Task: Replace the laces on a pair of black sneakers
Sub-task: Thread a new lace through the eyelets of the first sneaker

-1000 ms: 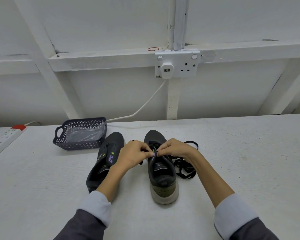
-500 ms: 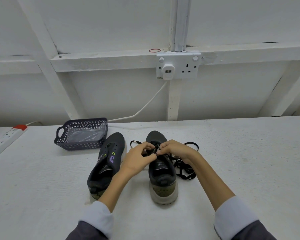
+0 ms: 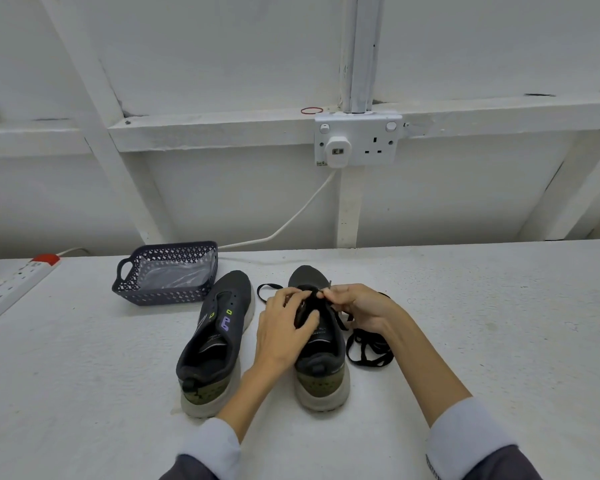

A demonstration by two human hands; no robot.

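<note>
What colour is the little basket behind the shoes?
Dark bluish grey basket, with a perforated lattice wall; seen in the head view.

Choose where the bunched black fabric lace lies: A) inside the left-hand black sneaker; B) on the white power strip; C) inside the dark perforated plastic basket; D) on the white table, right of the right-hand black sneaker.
D: the bunched black lace rests on the white table, just right of the right-hand black sneaker.

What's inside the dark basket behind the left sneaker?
Only crumpled clear plastic shows inside the basket, lying over its floor. Anything under the plastic or low behind the near wall is covered.
</note>
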